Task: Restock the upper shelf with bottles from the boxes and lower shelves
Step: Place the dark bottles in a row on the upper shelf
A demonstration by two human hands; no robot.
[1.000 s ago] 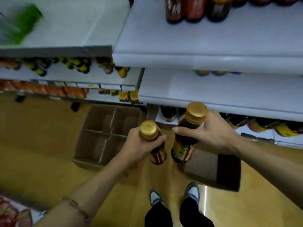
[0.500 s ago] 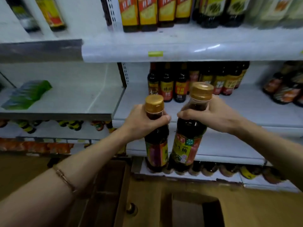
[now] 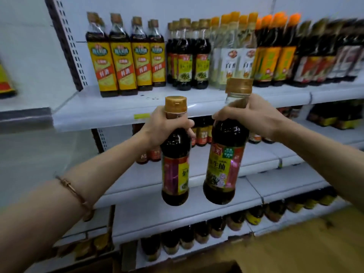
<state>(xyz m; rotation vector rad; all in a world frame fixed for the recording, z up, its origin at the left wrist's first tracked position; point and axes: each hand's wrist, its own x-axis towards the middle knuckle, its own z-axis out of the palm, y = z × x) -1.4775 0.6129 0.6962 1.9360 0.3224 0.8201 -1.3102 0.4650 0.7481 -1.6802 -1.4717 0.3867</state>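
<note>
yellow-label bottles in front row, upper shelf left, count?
4, side by side at the left end of the upper shelf. More caps show behind, so others are likely hidden.

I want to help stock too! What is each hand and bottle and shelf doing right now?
Left hand: grips the smaller bottle's neck.
Smaller dark sauce bottle: capped, upright, held in the air.
Right hand: grips the larger bottle's neck.
Larger dark sauce bottle: capped, upright, held in the air.
Upper shelf: bottles at the back, front strip bare.
</note>
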